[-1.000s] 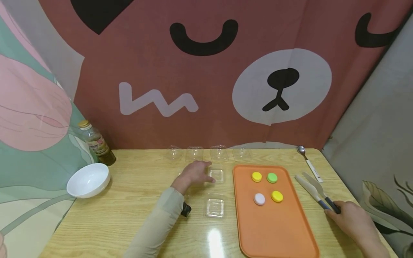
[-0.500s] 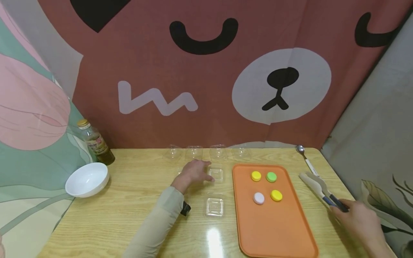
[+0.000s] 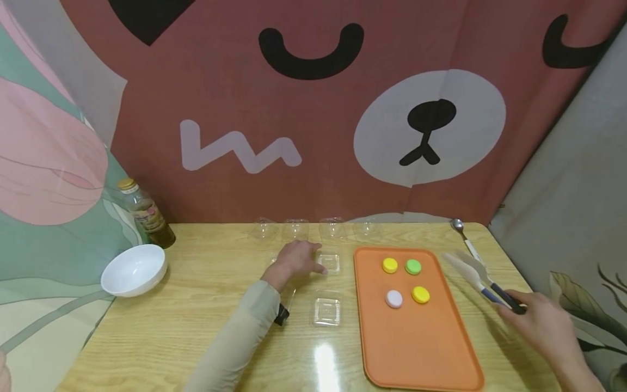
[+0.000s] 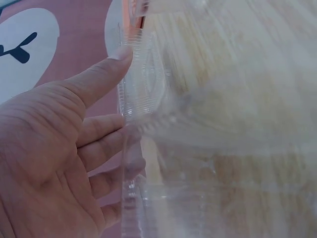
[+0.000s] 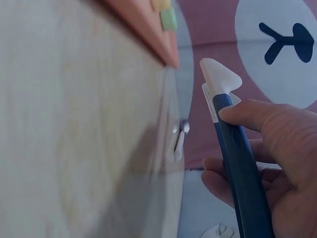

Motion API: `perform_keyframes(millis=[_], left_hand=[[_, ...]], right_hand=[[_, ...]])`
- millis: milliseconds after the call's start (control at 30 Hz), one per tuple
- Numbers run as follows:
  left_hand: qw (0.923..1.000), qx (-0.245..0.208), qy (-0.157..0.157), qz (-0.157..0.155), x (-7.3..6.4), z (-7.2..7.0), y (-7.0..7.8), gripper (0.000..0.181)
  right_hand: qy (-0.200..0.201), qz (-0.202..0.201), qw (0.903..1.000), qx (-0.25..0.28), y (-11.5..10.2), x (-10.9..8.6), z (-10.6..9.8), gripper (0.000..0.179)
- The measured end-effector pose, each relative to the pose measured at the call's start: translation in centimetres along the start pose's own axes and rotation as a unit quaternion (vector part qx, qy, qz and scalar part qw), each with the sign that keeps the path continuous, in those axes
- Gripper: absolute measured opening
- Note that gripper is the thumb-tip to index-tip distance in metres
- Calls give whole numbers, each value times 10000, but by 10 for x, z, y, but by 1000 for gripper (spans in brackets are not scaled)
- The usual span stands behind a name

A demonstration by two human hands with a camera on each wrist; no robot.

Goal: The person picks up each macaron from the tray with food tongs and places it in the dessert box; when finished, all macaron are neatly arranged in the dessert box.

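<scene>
Tongs point(image 3: 489, 294), long axis diagonal, tips away and leftward, right hand point(image 3: 541, 325) gripping them, left hand point(image 3: 296, 258) unclenched.

A bottle point(image 3: 149, 215) (yellow-capped) is standing far left, a white bowl point(image 3: 133, 271) sitting nearer; a spoon point(image 3: 471, 247) is lying far right.

Head view forward-down, wrist views close, backdrop point(image 3: 323, 114) in all

No legible text anywhere.
</scene>
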State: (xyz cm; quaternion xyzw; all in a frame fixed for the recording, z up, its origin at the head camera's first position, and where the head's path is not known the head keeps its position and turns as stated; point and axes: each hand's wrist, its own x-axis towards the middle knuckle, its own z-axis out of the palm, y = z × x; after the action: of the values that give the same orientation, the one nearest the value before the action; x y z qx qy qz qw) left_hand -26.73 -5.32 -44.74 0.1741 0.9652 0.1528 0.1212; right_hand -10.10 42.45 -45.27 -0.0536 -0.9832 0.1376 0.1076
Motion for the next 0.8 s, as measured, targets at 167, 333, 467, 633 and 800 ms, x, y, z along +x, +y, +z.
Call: perform_keyframes(millis=[167, 333, 467, 633, 800], left_hand=[[10000, 4, -14, -22, 1, 1, -1, 80], [10000, -50, 1, -27, 1, 1, -2, 80], [9999, -79, -18, -60, 2, 2, -2, 79], [9999, -96, -3, -70, 2, 2, -2, 78], [10000, -59, 19, -44, 2, 3, -2, 78]], right_hand=[[218, -348, 9991, 33, -14, 5, 1, 40], [204, -533, 9983, 152, -29, 8, 4, 39], [143, -699, 9972, 212, -39, 10, 7, 39], [-12, -907, 9955, 263, -49, 14, 12, 40], [-302, -1095, 9931, 293, -58, 20, 16, 37]])
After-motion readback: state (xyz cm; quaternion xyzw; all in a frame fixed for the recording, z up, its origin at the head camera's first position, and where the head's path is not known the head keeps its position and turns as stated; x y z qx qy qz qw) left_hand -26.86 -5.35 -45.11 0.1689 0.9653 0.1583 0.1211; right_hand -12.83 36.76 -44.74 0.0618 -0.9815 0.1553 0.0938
